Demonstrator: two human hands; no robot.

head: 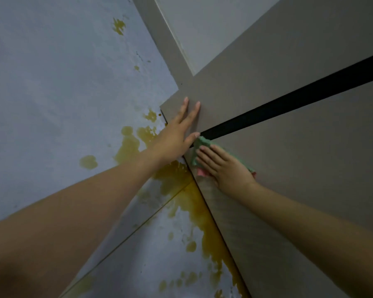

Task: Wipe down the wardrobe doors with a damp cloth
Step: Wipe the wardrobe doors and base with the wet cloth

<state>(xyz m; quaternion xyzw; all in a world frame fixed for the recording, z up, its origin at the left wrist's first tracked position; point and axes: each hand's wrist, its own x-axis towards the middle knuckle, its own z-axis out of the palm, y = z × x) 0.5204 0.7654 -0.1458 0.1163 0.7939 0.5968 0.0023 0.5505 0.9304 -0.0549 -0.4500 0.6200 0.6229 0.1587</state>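
Observation:
The grey-brown wardrobe door (289,147) fills the right side of the view, seen from below at a steep tilt. A black gap (289,102) runs across it between two panels. My right hand (224,168) presses a green and pink cloth (199,145) flat against the door, just below the near end of the black gap. My left hand (177,134) lies flat with fingers spread on the upper panel near its corner, thumb touching the cloth's top edge.
A pale blue-grey wall (63,93) with yellow-brown stains (181,190) takes up the left side, meeting the wardrobe's edge. A lighter panel (202,29) shows at the top.

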